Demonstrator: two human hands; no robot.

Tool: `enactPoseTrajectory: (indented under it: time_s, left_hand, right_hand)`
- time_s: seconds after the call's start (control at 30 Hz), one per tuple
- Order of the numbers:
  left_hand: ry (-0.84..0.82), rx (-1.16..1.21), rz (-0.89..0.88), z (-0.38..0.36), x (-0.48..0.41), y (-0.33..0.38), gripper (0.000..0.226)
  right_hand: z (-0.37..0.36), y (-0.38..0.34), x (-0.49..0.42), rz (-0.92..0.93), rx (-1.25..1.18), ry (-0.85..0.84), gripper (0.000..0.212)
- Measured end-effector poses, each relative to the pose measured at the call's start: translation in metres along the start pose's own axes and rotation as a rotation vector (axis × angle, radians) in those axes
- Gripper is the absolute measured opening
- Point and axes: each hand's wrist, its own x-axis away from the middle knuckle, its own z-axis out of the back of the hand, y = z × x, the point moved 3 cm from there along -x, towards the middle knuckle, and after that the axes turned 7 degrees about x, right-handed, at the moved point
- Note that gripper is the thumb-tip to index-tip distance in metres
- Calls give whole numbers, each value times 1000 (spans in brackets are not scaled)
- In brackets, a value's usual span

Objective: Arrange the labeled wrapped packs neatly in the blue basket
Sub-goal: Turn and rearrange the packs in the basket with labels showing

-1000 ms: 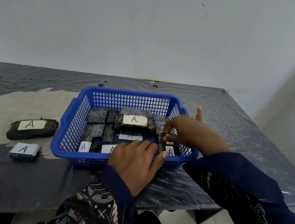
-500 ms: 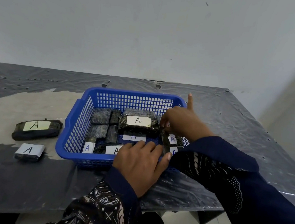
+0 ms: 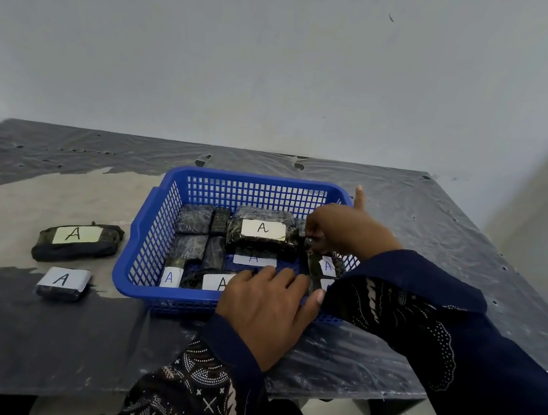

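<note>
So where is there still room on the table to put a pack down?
There is bare table right of the blue basket, behind it up to the wall, and in front near the left hand. Left of the basket, two packs take some room. Inside the basket it is crowded, where the right hand works.

Blue plastic lattice basket [image 3: 159, 227] upright, mid-desk toward near edge. Inside: dark film-wrapped packs lying flat in rows, several with white "A" labels; one larger dark pack with cream "A" label [image 3: 263, 230] stacked on top, level. Outside, toward desk's left edge: long dark pack, cream "A" label [image 3: 77, 241]; nearer front edge, small pack, white "A" label [image 3: 62, 283].
</note>
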Motion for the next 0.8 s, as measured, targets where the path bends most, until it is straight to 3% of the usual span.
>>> enactPoseTrajectory:
  time_s: [0.23, 0.33, 0.4, 0.47, 0.63, 0.7, 0.8]
  left_hand:
    - [-107, 137, 66, 9, -2, -1, 40]
    - [-194, 494, 187, 18, -10, -8, 32]
    - [-211, 791, 322, 28, -19, -15, 29]
    - [-225, 936, 445, 36, -34, -25, 34]
    - [-361, 1403, 710, 41, -60, -31, 40]
    - [-407, 1455, 678, 40, -61, -27, 33]
    - [-327, 1492, 628, 37, -59, -24, 25]
  right_hand:
    - [5, 24, 12, 30, -178, 248, 34]
    - [9, 32, 34, 84, -425, 539, 32]
    - [10, 31, 59, 119, -614, 675, 29]
    - [11, 25, 84, 156, -732, 767, 28]
    - [11, 2, 127, 337, -882, 872, 28]
    - [10, -3, 132, 365, -829, 902, 27]
    - [9, -2, 133, 367, -801, 878, 26]
